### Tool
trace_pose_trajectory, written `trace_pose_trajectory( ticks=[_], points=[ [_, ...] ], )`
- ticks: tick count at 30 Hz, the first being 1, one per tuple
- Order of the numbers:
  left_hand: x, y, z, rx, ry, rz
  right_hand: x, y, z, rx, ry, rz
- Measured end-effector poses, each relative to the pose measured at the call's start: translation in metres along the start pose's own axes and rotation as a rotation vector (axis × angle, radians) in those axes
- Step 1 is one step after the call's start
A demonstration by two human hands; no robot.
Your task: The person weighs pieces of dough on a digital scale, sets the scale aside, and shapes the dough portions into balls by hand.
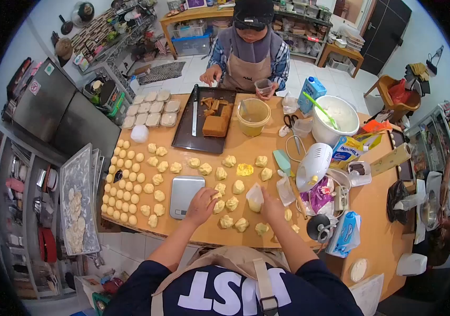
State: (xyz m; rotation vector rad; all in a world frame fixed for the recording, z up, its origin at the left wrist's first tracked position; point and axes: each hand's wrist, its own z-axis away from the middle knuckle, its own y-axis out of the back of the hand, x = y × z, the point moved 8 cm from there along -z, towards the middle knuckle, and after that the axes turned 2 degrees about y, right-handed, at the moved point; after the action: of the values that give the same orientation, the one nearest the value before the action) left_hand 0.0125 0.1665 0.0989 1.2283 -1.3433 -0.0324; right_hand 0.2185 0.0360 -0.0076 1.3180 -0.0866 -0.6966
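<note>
My left hand [202,206] is beside the digital kitchen scale [188,190], its fingertips closed on a small piece of yellow dough [218,190]. In my right hand [273,209] is a pale, translucent dough scraper [254,196], held low over the table with its edge near the dough. Rough dough lumps [228,161] lie scattered around both hands. Smooth round dough balls [125,185] stand in rows at the table's left edge. A flatter, brighter yellow piece [244,169] lies beyond the scraper.
Across the table, a person [248,58] holds a clear plastic cup [263,86]. Before them is a dark tray [183,129] with brown cake [216,125] and a long knife [195,113]. To the right stand a tub [253,117], a white bucket [335,118] and a hand mixer [313,167].
</note>
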Motion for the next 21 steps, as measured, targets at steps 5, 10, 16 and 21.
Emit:
trace_pose_trajectory(
  ticks=[5,10,16,21],
  points=[
    [0.004,-0.06,-0.031,-0.126,-0.08,-0.015,0.004,0.002,0.029,0.046,0.096,-0.101],
    [0.008,-0.129,-0.079,-0.213,0.015,-0.001,-0.012,0.001,0.058,0.142,0.287,0.055],
    [0.024,-0.171,-0.088,-0.358,-0.173,-0.335,-0.005,0.02,0.077,0.363,0.427,-0.021],
    [0.04,-0.144,-0.074,-0.227,-0.207,-0.356,0.015,0.049,0.091,0.564,0.384,-0.165]
  ],
)
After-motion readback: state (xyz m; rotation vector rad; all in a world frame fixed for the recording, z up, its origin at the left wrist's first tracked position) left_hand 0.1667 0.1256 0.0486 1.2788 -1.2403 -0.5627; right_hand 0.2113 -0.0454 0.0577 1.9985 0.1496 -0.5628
